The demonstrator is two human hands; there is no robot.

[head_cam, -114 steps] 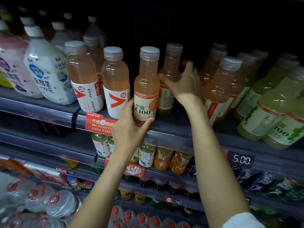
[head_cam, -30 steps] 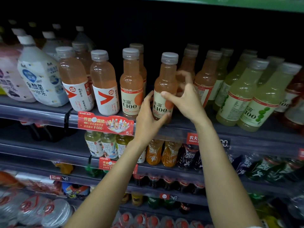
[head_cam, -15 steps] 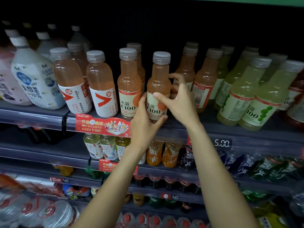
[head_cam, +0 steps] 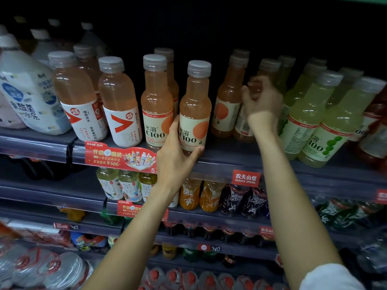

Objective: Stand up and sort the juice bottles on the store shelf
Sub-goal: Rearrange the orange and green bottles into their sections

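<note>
On the shelf (head_cam: 240,162), an upright C100 bottle (head_cam: 194,109) stands at the near edge, cap up and label facing out. The left hand (head_cam: 176,155) grasps its base. A second C100 bottle (head_cam: 157,101) stands just left; tilted green bottles (head_cam: 326,122) crowd the right. The blurred right hand (head_cam: 261,99) reaches among the farther orange bottles (head_cam: 228,101); its grip cannot be told.

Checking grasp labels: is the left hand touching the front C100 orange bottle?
Touching. The head view shows the left hand with its thumb and fingers wrapped round the lower label of the front C100 bottle.
</note>
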